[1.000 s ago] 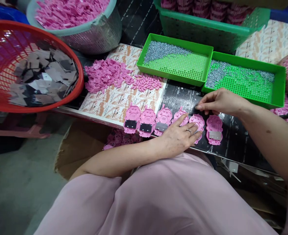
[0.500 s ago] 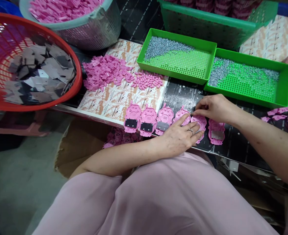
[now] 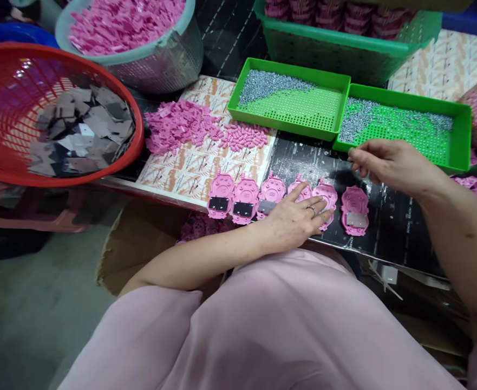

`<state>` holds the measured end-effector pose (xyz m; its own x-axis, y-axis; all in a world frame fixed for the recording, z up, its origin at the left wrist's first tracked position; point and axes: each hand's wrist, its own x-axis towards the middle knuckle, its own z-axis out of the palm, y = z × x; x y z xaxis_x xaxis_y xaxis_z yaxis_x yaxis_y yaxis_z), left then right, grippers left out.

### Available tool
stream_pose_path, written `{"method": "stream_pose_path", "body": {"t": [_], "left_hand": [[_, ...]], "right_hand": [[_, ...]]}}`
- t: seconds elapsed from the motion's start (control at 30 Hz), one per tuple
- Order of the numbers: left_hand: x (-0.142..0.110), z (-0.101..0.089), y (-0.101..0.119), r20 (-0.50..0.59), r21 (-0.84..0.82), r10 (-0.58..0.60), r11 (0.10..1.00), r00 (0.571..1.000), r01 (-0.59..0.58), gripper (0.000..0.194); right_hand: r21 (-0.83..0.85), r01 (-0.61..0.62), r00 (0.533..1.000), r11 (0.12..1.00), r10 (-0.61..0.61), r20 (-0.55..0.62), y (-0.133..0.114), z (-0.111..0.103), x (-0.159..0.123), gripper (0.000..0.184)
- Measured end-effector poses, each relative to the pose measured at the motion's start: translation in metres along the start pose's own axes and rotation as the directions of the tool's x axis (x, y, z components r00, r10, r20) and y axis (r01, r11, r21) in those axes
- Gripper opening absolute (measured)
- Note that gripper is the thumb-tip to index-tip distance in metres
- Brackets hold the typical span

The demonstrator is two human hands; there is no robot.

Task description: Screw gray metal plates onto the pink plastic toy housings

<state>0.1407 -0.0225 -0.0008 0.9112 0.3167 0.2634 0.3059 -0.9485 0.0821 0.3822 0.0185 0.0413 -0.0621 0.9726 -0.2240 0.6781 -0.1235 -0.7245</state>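
Row of six pink shells (image 3: pixel 354 210) along the table's near edge: left hand (image 3: pixel 293 219) lies flat and open across the fourth and fifth, holding nothing; right hand (image 3: pixel 388 161) hovers beyond them, fingertips pinched, contents indiscernible, just beside the green screw tray (image 3: pixel 461 154).

A red basket (image 3: pixel 135 116) holds grey square plates (image 3: pixel 84 130) at the left. Behind it, a grey perforated tub (image 3: pixel 169 57) is heaped with pink parts (image 3: pixel 120 21). A dark green crate (image 3: pixel 344 51) stands at the back.
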Motion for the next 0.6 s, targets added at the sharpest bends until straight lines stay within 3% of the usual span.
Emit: {"method": "stream_pose_path", "body": {"t": [0.1,0.27,0.43,0.6], "left_hand": [[0.006,-0.006,-0.002,0.012,-0.011,-0.012,1.0,1.0,0.012,0.038],[0.029,-0.005,0.011,-0.009,-0.061,0.048,0.997,0.999,-0.048,0.043],[0.05,0.017,0.03,0.022,-0.039,0.084,0.996,0.996,-0.083,0.048],[0.045,0.022,0.026,0.041,-0.021,0.085,0.996,0.996,-0.084,0.036]], "right_hand": [[0.181,-0.079,0.997,0.98,0.075,0.025,0.013,-0.01,-0.021,0.05],[0.452,-0.114,0.981,0.885,0.172,-0.09,0.022,-0.016,-0.049,0.047],[0.422,-0.183,0.977,0.888,0.212,-0.022,0.025,-0.012,-0.051,0.049],[0.355,-0.185,0.981,0.916,0.195,0.008,0.03,-0.007,-0.045,0.054]]}}
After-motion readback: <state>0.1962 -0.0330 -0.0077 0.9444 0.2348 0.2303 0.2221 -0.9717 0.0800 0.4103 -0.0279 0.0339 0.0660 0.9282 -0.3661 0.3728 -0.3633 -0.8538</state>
